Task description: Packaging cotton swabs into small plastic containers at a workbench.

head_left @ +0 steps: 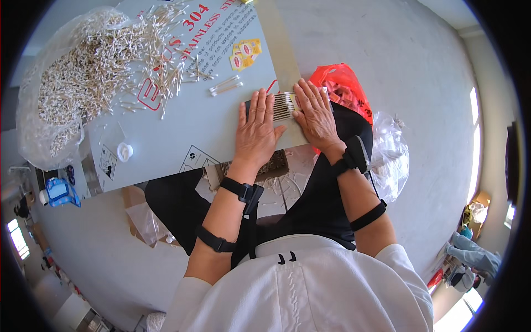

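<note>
A row of cotton swabs (282, 106) lies side by side near the right edge of the grey table (182, 130). My left hand (257, 130) rests flat over the row's left end, fingers stretched out, on what looks like a dark strip or card. Over the right end lies my right hand (316, 115), also flat with its fingers extended. A pale card-like piece with yellow shows partly beneath it. The swabs' middles show between the hands. Just beyond the left hand sits a small clear pack of swabs (225, 86).
A clear bag (33, 133) spills many loose cotton swabs (160, 41) across the far left. Yellow printed cards (245, 53) lie farther back. A small white round tub (125, 151) stands left. A red plastic bag (354, 91) hangs at right; an open cardboard box (276, 166) is below the front edge.
</note>
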The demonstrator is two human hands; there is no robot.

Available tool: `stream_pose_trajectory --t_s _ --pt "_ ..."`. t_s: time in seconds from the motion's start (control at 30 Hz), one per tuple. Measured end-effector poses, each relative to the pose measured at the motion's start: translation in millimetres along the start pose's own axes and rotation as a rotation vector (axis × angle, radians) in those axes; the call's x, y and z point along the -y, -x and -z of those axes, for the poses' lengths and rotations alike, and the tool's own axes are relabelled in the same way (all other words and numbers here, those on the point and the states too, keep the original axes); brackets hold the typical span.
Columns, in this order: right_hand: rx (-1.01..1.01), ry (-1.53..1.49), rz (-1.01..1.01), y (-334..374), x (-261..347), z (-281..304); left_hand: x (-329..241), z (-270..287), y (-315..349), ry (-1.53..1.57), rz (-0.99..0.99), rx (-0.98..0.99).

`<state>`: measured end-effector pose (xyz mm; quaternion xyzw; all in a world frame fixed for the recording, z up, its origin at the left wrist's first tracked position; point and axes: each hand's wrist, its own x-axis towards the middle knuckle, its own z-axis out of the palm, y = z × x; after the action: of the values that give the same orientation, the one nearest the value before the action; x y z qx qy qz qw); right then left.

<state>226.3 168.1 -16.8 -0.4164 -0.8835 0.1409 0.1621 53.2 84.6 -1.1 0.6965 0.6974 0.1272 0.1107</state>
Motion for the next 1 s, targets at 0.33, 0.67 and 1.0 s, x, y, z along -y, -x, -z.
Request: stream_pose_trajectory --t_s 0.33,0.67,1.0 --pt "-0.005 -0.033 -0.004 -0.3 0.5 -0.3 -13.8 -5.8 -7.3 0.042 -0.002 -0.021" --pt "-0.052 -0.072 -0.012 -0.5 -2.9 -0.7 -19.4 -13.3 -12.1 0.081 -0.016 -0.098" --pt "-0.427 -2.048 -0.876 -8.5 -16.0 -10.3 -13.0 -21.8 -20.2 0.794 0.115 -0.489"
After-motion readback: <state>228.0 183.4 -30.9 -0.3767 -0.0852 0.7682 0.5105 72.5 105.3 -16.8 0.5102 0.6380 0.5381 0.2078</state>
